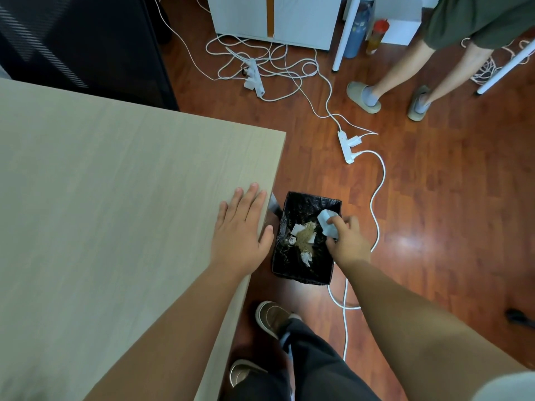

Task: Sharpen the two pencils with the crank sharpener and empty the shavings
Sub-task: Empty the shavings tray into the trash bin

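My right hand (348, 241) holds a small pale blue shavings drawer (327, 224) tilted over a bin lined with a black bag (289, 267) on the floor. Inside the bin lie brownish shavings (307, 235) and scraps of white paper. My left hand (240, 227) rests flat, fingers spread, on the edge of the light wooden table (115, 183) beside the bin. The pencils and the crank sharpener body are out of view.
White power strips (348, 146) and tangled white cables (260, 59) lie across the red-brown wooden floor. Another person's legs in slippers (364, 96) stand at the upper right. My own shoes (272, 316) are below the bin. A white cabinet (275, 15) stands at the back.
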### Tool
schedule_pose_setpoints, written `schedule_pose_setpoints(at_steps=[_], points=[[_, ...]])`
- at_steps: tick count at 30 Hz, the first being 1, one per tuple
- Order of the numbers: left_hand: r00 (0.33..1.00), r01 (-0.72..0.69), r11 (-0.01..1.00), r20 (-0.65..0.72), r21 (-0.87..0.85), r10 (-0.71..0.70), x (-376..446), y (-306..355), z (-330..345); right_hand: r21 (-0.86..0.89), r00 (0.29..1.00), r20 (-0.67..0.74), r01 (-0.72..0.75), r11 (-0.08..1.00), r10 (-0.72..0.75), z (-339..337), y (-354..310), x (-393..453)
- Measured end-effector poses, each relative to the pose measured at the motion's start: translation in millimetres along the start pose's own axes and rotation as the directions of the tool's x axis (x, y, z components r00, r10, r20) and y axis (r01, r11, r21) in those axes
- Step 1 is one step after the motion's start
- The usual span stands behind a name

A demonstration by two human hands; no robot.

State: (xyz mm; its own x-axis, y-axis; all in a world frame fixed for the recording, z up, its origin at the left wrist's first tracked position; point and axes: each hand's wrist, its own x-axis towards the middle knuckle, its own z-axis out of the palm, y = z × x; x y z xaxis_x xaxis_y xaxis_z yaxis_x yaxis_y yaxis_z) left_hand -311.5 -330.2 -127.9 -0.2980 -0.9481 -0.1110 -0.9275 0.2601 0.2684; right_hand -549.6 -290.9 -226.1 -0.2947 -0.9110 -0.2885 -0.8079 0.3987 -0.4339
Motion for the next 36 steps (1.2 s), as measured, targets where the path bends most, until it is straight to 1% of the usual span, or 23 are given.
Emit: schedule_pose_setpoints(at_steps=[2,5,8,11,13,25,28,31,36], points=[[1.000,0.003,1.000,-0.004,0.001,-0.003,0,0,0,0.015,1.000,-0.008,-0.020,1.000,0.020,1,0,0],[1.000,0.005,1.000,-0.002,0.007,-0.005,0,0,0,-0.006,1.000,0.012,0.000,1.000,0.000,1,4,-2],[1.000,0.007,1.000,-0.004,0.005,-0.007,0,1,0,-0.055,0.997,0.057,0.052,0.997,-0.049,-1,5,0],[1.000,0.007,1.000,-0.006,0.004,-0.007,0,1,1,-0.067,0.996,0.029,0.082,0.994,-0.080,-3,5,5],[1.000,0.005,1.000,-0.002,0.000,-0.005,1,1,0,-0.092,0.990,0.054,0.135,0.986,-0.131,-4,5,8],[1.000,0.004,1.000,0.001,0.003,-0.004,0,-1,1,-0.043,0.997,0.029,0.075,0.996,-0.074,3,15,-3],[1.000,-0.001,1.000,0.004,0.003,0.001,0,0,0,-0.018,0.999,0.000,0.035,0.999,-0.035,1,16,-1],[1.000,0.000,1.000,0.007,0.004,0.000,1,0,0,-0.079,0.992,0.049,0.122,0.989,-0.119,1,17,2],[1.000,0.002,1.000,0.007,0.000,-0.002,1,0,0,-0.063,0.997,0.032,0.079,0.995,-0.077,-5,17,7]])
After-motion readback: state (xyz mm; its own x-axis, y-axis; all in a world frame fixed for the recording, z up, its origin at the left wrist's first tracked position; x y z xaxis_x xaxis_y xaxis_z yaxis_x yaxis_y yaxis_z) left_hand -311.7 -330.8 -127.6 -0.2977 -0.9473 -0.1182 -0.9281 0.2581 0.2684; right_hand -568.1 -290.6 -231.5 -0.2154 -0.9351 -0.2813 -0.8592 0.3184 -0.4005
